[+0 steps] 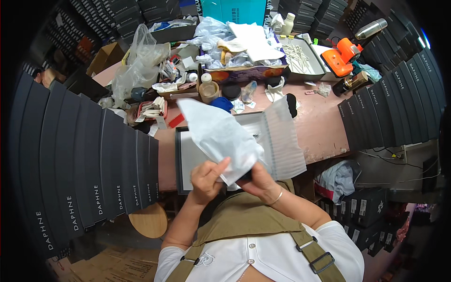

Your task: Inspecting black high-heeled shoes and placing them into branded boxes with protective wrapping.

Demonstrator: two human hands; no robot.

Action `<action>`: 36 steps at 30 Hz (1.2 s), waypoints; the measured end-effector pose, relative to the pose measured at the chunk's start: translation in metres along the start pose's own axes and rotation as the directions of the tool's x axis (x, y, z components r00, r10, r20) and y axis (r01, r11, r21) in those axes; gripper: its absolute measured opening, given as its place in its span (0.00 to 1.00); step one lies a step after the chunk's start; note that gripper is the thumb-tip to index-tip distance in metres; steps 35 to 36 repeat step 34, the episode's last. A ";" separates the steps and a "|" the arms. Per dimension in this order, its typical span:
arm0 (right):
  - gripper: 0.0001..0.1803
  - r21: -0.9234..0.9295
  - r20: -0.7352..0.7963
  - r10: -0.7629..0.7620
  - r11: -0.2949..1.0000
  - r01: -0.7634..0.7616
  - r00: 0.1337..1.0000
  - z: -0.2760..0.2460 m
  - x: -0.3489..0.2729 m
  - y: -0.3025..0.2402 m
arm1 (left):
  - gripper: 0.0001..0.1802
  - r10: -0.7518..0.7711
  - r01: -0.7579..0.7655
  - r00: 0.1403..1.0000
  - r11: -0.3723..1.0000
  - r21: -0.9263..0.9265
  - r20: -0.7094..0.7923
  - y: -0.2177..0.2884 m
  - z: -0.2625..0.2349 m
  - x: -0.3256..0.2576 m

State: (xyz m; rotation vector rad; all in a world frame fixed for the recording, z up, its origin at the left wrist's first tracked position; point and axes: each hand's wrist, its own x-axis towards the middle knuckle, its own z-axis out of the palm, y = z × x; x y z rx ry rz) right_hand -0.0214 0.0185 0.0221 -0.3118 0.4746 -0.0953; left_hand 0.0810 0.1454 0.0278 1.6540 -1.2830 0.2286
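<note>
In front of me I hold a thin white wrapping sheet or bag (211,129), raised over an open dark-rimmed box (178,162) with a pale inside. My left hand (206,181) pinches its lower edge between thumb and fingers. At the sheet's lower right corner is my right hand (263,182), closed around something dark, mostly covered by the sheet, whose kind I cannot make out. Right of the sheet, a translucent ribbed wrapper (284,141) lies across the box's right side. A black rounded thing (291,105) sticks out at the wrapper's far end.
Stacks of dark shoe boxes (120,164) rise at left and more boxes (392,103) at right on the pink table (324,129). Behind the open box are a carton of crumpled paper (244,73), a jar (208,90), a tray of white sticks (300,58) and an orange tape dispenser (339,58).
</note>
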 end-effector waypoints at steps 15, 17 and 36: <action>0.26 -0.659 0.442 -0.201 0.589 0.468 0.874 -0.078 0.054 0.021 | 0.28 0.065 0.037 0.894 0.975 -0.218 0.443 0.033 0.034 -0.060; 0.26 -0.775 0.487 -0.247 0.320 0.545 0.838 -0.068 0.048 0.016 | 0.32 -0.191 0.320 0.889 0.909 -0.266 0.416 0.028 0.022 -0.096; 0.51 -0.570 0.189 0.466 0.769 -0.290 0.864 -0.131 0.068 -0.017 | 0.46 -0.700 0.840 0.533 0.372 -0.395 0.475 -0.060 0.019 -0.005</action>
